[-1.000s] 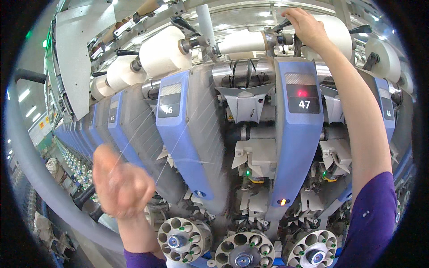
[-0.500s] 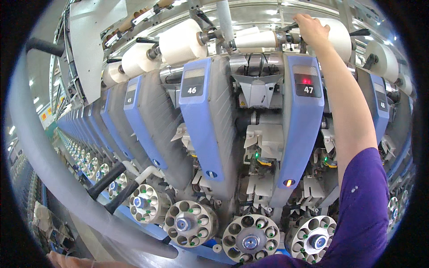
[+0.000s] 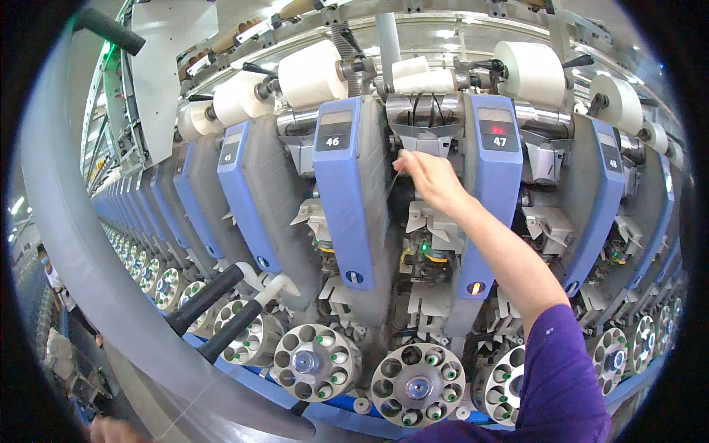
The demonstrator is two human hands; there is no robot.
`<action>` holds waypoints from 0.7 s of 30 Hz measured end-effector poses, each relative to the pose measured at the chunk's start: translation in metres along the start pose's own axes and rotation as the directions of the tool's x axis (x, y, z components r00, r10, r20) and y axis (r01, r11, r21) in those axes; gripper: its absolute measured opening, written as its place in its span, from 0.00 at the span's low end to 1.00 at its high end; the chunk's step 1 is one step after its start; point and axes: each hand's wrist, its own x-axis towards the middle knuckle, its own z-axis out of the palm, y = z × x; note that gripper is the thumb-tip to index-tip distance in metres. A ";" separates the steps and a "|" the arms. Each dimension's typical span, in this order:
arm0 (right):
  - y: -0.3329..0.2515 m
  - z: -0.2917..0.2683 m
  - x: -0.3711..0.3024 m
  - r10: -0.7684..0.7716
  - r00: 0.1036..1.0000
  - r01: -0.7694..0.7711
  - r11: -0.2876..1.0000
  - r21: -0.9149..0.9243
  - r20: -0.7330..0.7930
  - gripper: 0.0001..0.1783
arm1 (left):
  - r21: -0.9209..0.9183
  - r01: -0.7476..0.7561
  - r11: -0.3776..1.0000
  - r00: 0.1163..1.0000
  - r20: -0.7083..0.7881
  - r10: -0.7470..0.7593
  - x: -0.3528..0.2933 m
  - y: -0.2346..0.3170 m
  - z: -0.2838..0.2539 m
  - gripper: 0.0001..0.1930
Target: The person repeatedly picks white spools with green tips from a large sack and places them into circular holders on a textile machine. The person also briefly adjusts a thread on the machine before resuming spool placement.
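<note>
Nearest, at the lower left edge, the left hand [image 3: 114, 430] shows only as a blurred, cut-off patch, so how far open it is, and whether it has hold of anything, I cannot tell; it lies low there as it did half a second ago. The purple sleeve [image 3: 565, 376] rises past the round bobbin magazine [image 3: 401, 387]. The right hand [image 3: 432, 177] has come down from the black lever beside the large white cone [image 3: 532, 70] and now reaches between two blue housings, just below the grey metal guide [image 3: 427, 140]. Its thumb and fingertips look drawn together in a pinch; whether yarn is caught there is too fine to tell. By my judgement, work has shifted from the cone to the space under the drum [image 3: 413, 109]. Farther back, the narrow white spool [image 3: 425, 81] sits above that drum.
</note>
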 end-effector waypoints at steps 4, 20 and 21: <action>0.004 -0.034 -0.015 0.038 0.971 0.035 0.952 0.303 -0.234 0.28 | 0.237 0.424 0.874 0.832 -0.482 -0.273 -0.021 -0.103 -0.071 0.09; -0.116 -0.165 0.046 0.198 0.971 -0.088 0.812 0.578 -0.131 0.26 | 0.968 0.196 -0.155 0.971 -0.214 -0.107 0.201 -0.539 -0.163 0.13; -0.116 -0.169 0.046 0.305 0.948 -0.174 0.730 0.661 -0.088 0.25 | 0.943 0.260 -0.207 0.950 -0.289 -0.122 0.209 -0.548 -0.162 0.14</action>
